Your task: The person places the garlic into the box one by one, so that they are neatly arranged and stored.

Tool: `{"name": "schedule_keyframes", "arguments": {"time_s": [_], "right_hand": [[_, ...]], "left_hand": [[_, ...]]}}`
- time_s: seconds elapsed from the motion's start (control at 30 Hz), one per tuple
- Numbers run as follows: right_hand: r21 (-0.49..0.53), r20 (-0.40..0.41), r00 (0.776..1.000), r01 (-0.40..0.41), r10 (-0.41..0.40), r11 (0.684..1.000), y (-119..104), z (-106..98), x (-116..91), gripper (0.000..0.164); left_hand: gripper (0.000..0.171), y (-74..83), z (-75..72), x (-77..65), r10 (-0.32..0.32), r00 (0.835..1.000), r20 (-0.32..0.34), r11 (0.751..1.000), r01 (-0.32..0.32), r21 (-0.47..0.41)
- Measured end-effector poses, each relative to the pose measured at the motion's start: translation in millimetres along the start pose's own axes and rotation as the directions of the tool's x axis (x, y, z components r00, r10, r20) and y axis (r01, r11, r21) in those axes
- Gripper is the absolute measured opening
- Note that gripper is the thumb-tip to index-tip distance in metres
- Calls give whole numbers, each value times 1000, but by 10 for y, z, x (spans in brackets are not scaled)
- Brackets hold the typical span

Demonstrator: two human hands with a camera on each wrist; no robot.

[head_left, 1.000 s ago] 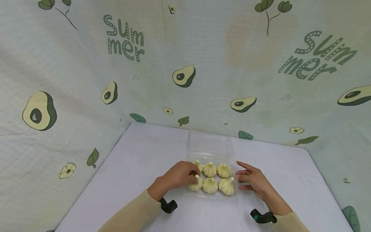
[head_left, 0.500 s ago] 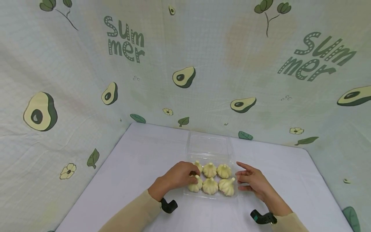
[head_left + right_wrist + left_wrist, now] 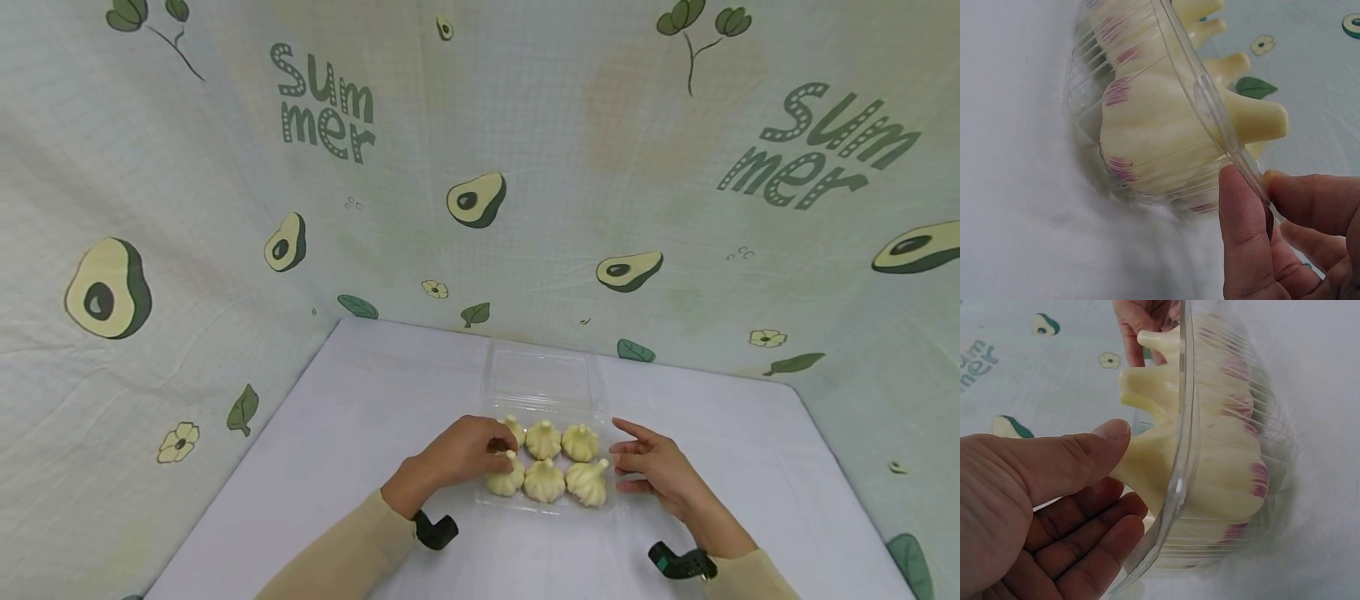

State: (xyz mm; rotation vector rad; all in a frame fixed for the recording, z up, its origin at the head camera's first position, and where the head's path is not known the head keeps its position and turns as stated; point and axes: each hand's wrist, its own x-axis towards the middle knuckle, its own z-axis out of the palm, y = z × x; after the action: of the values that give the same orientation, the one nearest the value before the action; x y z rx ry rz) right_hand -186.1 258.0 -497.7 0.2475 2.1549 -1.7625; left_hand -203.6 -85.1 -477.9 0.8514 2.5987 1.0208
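Note:
A clear plastic clamshell box [image 3: 555, 510] lies on the table with its lid [image 3: 543, 377] folded back. In its tray stand several garlic bulbs [image 3: 543, 481] in two rows, stems up, with purple streaks low on their sides. My left hand [image 3: 467, 450] reaches over the left end and pinches the stem of the front-left garlic bulb [image 3: 1216, 469] between thumb and fingers. At the other end my right hand [image 3: 656, 467] pinches the tray's rim [image 3: 1238, 153], close beside the front-right bulb [image 3: 1154, 125]. The left hand partly covers the back-left bulb [image 3: 512, 427].
A white cloth covers the table [image 3: 405, 375]. Pale fabric printed with avocados [image 3: 477, 200] hangs behind and at both sides. Each wrist wears a black camera mount, a left one [image 3: 437, 532] and a right one [image 3: 681, 560], both low over the table.

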Motion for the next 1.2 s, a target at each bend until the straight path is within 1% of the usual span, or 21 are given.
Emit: {"name": "schedule_keyframes", "arguments": {"time_s": [0.17,0.4,0.53,0.67,0.77,0.83,0.97,1.13,1.2], "right_hand": [[4,-4,1000,-7,7,1000,-2,6,-6,75],[2,-4,1000,-3,3,1000,5,7,-13,76],[8,-10,1000,-6,6,1000,9,7,-4,76],[9,-12,1000,-12,12,1000,12,12,-5,76],[9,-11,1000,-13,13,1000,12,16,-10,76],[8,-15,1000,-15,15,1000,12,20,-12,75],[4,-20,1000,-15,15,1000,14,25,-13,75],[5,-25,1000,-15,15,1000,21,29,-14,74],[8,-25,1000,-16,16,1000,20,31,-17,74]], "left_hand": [[20,-1,-11,-4,-17,1000,-13,999,16,-50],[25,-21,-12,-21,-34,997,-66,985,23,-171],[23,-46,-25,-37,-42,993,-107,983,22,-185],[24,-70,-39,-58,-60,988,-144,975,27,-220],[27,-101,-41,-69,-71,979,-191,972,25,-232],[30,-127,-37,-72,-79,971,-227,975,28,-220],[37,-195,-26,-64,-113,954,-279,978,58,-199],[51,-274,-24,-41,-183,940,-290,962,110,-249],[56,-304,-25,-31,-215,933,-288,950,132,-282]]}}
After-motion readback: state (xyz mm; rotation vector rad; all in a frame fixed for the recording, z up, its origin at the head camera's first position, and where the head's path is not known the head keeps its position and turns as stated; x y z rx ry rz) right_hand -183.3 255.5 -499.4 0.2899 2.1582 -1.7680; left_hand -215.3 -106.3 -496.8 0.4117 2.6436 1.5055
